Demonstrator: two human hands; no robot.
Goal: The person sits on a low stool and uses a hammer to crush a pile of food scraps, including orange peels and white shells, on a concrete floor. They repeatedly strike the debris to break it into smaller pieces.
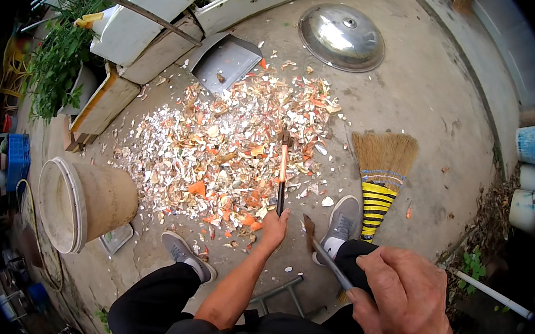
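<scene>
A wide heap of broken shells (230,149), white with orange pieces, lies on the concrete ground before me. My left hand (273,230) grips the black lower handle of a hammer (283,173). The hammer's rusty head rests over the right part of the shells. Close to the camera, my right hand (401,303) is closed around a thin tool with a grey metal shaft (333,265). Its flat, rust-brown blade points towards the heap, beside my right shoe (343,220). Part of this tool is hidden in my fist.
A metal dustpan (227,61) touches the heap's far edge. Beyond stands a round metal lid (343,36). A straw broom (383,163) lies at right. A dirty plastic bucket (104,204) lies tipped at left. Foam planters (142,15) line the far left; small pails (528,206) stand far right.
</scene>
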